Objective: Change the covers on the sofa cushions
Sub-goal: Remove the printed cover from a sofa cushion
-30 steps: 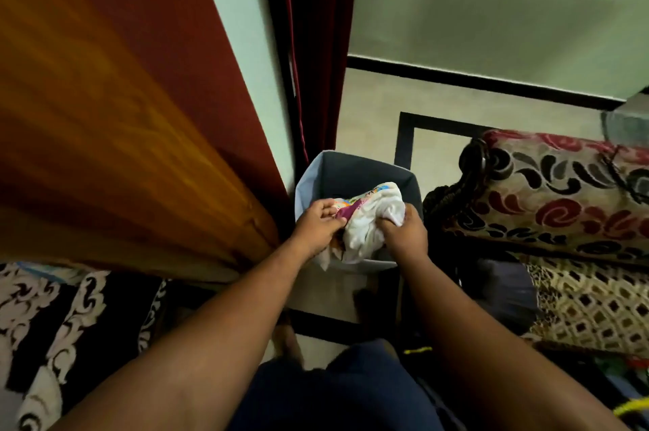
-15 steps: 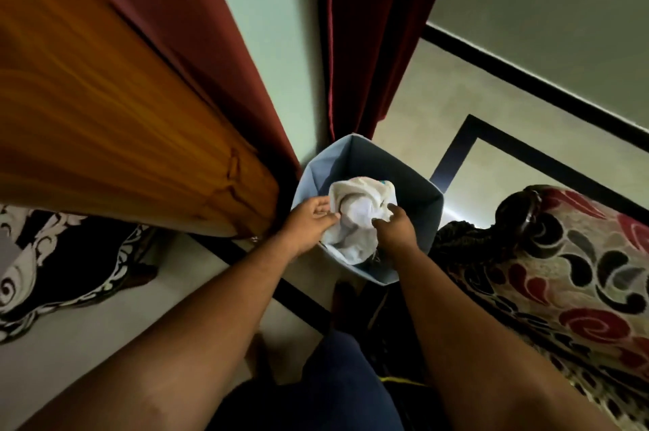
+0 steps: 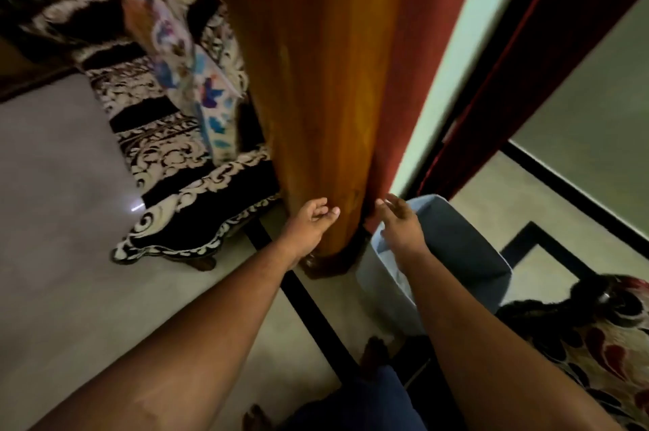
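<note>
Head view: both hands hold nothing. The left hand [image 3: 310, 220] has loosely curled fingers; the right hand [image 3: 398, 220] has relaxed, slightly spread fingers above the grey bin [image 3: 467, 255], its contents hidden by the forearm. A blurred colourful cushion [image 3: 196, 86] rests far left on the patterned sofa [image 3: 175, 185].

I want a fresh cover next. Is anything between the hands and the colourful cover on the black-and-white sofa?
Nothing visible blocks it. The left hand and right hand are empty; the colourful cover lies up-left on the sofa, left of the wooden door.
</note>
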{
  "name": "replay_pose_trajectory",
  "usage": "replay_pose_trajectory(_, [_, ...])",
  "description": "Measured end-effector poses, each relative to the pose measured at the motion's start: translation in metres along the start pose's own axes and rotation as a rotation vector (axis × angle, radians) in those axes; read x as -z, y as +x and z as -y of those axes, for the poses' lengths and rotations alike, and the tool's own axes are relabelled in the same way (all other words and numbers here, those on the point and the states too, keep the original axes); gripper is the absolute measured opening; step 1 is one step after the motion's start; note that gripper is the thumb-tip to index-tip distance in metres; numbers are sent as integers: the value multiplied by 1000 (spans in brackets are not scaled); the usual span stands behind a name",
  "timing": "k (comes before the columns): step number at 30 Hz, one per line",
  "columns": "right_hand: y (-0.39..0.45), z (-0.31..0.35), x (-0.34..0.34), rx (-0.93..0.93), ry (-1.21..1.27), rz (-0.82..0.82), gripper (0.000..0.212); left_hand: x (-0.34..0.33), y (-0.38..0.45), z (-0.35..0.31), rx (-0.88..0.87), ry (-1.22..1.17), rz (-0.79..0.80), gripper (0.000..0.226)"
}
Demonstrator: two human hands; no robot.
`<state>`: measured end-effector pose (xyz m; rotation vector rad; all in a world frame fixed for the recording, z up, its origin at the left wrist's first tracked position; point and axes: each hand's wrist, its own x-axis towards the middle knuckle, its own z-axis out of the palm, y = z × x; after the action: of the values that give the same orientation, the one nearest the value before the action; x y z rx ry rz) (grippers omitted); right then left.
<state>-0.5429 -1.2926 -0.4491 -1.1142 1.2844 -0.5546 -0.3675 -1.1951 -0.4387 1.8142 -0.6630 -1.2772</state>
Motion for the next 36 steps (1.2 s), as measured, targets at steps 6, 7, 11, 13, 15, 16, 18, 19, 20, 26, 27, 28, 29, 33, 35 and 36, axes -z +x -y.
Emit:
replay_pose_trajectory(6, [-71,53,-127,117,37,157,56,157,-83,5,-143,-77,-188,62])
replay_pose_trajectory(7, [-81,64,-151,133,23,192,56,185,-96,5,-168,-90,-219,62])
replay_pose_trajectory(11, [-97,95,-227,223,-20,235,63,269,-118,6,-223,-155,-305,54])
replay_pose_trajectory(13, [-92,107,-262,267,-62,227,67,302,-114,4,-225,-185,-348,50])
replay_pose_trajectory(15, [-81,116,-292,275,-84,237,68,328,-102,3,-219,-208,-374,52])
replay_pose_trajectory(16, [-71,119,-304,274,-96,244,67,337,-94,2,-216,-203,-382,54])
replay_pose_trajectory(18, [-40,127,-331,268,-131,248,67,354,-67,-2,-213,-173,-378,57])
replay_pose_trajectory(19, [-23,129,-341,265,-145,245,67,361,-55,-5,-216,-154,-370,56])
replay_pose_trajectory(20, [4,132,-355,252,-158,238,66,370,-32,-7,-214,-138,-369,54])
replay_pose_trajectory(26, [195,136,-438,159,-249,141,60,413,114,-25,-156,-48,-334,26])
replay_pose_trajectory(27, [236,136,-456,133,-263,114,60,422,150,-29,-137,-50,-323,22])
replay_pose_trajectory(28, [265,134,-469,95,-284,95,63,428,176,-28,-107,-63,-323,22])
replay_pose_trajectory(29, [292,130,-480,58,-307,76,65,434,198,-25,-63,-78,-329,21])
replay_pose_trajectory(33, [396,101,-521,-116,-400,45,74,461,295,5,19,57,-284,42])
replay_pose_trajectory(35, [419,95,-533,-137,-428,40,63,470,323,23,49,149,-234,74])
replay_pose_trajectory(36, [421,97,-539,-140,-449,24,52,473,331,30,85,176,-222,78])
